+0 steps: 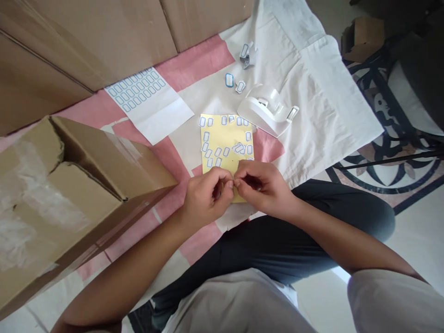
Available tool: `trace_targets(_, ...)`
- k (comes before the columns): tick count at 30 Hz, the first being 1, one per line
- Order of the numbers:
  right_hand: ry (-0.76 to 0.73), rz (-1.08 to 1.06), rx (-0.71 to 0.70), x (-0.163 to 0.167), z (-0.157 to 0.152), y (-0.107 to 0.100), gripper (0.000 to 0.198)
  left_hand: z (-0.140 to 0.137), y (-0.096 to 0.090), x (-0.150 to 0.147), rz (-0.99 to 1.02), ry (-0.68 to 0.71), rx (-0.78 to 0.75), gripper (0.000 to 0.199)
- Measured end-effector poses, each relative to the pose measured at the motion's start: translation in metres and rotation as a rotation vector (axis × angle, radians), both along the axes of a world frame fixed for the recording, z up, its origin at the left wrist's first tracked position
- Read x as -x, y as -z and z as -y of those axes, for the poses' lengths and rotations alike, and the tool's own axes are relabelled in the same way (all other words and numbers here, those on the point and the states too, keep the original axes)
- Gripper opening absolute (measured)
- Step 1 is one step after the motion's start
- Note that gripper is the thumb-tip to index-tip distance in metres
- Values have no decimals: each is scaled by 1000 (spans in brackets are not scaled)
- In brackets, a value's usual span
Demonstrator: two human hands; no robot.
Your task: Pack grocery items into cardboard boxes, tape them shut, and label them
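Observation:
My left hand [210,192] and my right hand [262,185] meet above the lower part of a yellow sheet [222,129]. Both are closed in a pinch, fingertips touching or nearly so; whatever lies between them is too small to make out. Several small white labels with blue borders [218,151] lie on the yellow sheet, along its top, its sides and across the middle. A few labels overlap in a small pile [239,148] near its right side. Part of the sheet is hidden by my hands.
A white tape dispenser [267,108] stands beyond the sheet's upper right corner. Loose label pieces [229,80] lie past it. A printed label sheet [152,111] rests at upper left. Cardboard boxes [86,41] line the back, and another box [69,199] stands at left.

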State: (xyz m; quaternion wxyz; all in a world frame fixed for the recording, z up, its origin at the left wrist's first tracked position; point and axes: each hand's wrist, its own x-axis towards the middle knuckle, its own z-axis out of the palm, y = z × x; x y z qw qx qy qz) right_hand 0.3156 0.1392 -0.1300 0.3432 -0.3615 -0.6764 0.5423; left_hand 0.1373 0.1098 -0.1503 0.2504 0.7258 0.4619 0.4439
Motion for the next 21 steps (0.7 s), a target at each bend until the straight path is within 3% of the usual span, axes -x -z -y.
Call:
trace_targets(8,14,4,-6,1,2,1,16,1,-1,1,9,5,27,12)
trace_targets(14,48,20,35,1,1,2,14,4,3,2,138,-30,174,12)
trace_targets(21,55,-28,151,1,2,3,18,1,1,-2,-26,-36,-45,9)
